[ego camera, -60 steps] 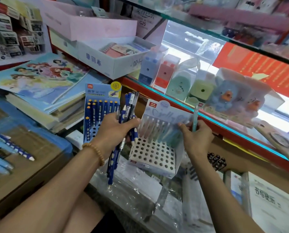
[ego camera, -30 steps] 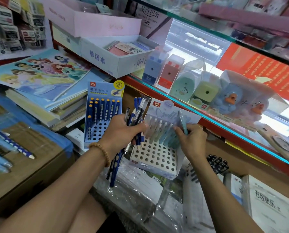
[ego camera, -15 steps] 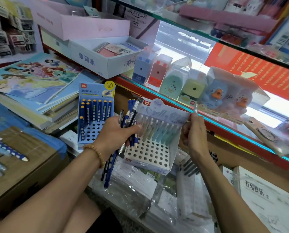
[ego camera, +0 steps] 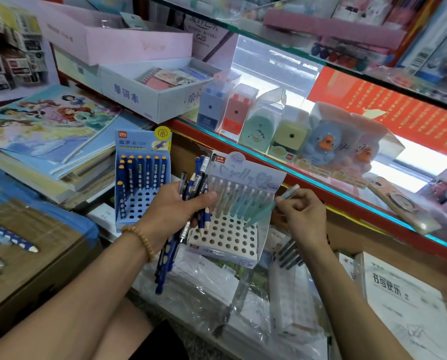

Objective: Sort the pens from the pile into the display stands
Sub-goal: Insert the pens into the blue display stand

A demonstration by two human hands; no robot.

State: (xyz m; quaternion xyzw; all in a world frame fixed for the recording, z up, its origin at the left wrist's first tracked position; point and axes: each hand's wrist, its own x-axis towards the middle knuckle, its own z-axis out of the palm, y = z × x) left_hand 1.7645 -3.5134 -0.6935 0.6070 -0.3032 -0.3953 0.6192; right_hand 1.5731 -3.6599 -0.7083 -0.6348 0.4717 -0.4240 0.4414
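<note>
While the right hand pinches a pale teal pen between thumb and fingertips, the pen slants down to the left, its tip over the holes at the right side of the white display stand. A row of pastel pens already stands along the back of that stand, under its lavender header card (the brand tag in its corner is red).

The left hand is curled round a bundle of dark blue pens, thumb pressed across them; the bundle overlaps the left edge of the white stand, and its lower ends hang past the wrist, which wears a wooden bead bracelet.

Just left of that hand sits a blue display stand, its back row filled with blue pens with yellow caps. Both stands rest on plastic-wrapped stock.

At the far left, loose blue dotted pens lie on a cardboard box. Behind the stands, pencil sharpeners line the front edge of a glass shelf.
</note>
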